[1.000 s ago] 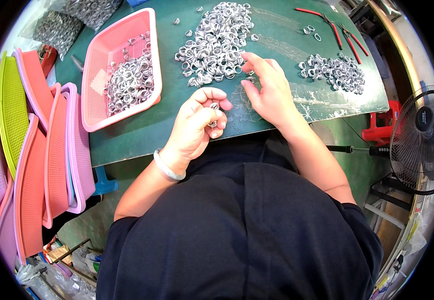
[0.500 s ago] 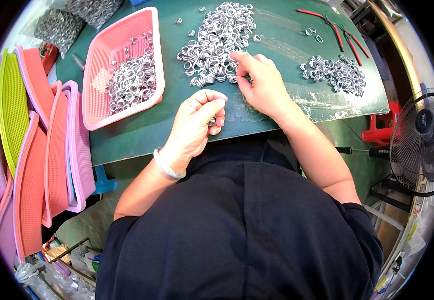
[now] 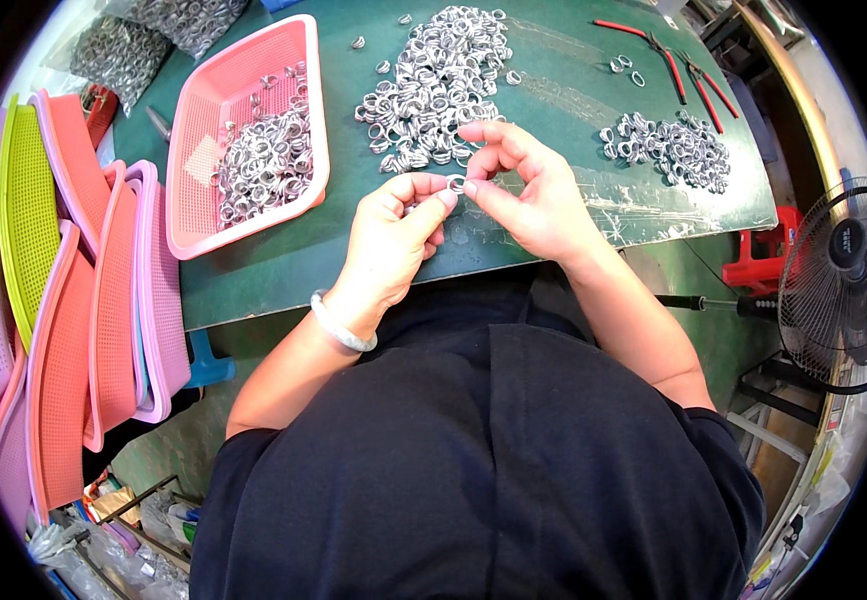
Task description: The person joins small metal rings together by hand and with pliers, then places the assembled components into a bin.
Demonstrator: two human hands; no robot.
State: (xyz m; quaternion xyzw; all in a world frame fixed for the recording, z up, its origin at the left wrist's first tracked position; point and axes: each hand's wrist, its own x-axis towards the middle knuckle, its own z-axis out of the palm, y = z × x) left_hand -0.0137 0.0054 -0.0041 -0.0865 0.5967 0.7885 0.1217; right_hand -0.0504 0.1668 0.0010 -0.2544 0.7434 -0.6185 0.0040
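Note:
Between my two hands, just in front of a large heap of metal rings (image 3: 434, 90), is one small silvery ring (image 3: 457, 184). My left hand (image 3: 394, 225), with a pale bangle (image 3: 342, 322) on its wrist, pinches the ring's left side between thumb and forefinger. Something small and metallic partly shows under its curled fingers. From the right, my right hand (image 3: 529, 195) grips the same ring with its thumb tip and a finger, the forefinger raised. A pink plastic basket (image 3: 176, 190) holding many similar rings stands to the left of my hands.
A smaller ring pile (image 3: 669, 150) lies right on the green table (image 3: 564, 95), below red-handled pliers (image 3: 676, 70). Stacked colored baskets (image 3: 104, 300) stand at the left, bags of rings (image 3: 119, 55) at the far left. A black fan (image 3: 844, 285) is at the right.
My right hand has come back from the heap toward my left hand. A ring now shows between the fingertips of both hands.

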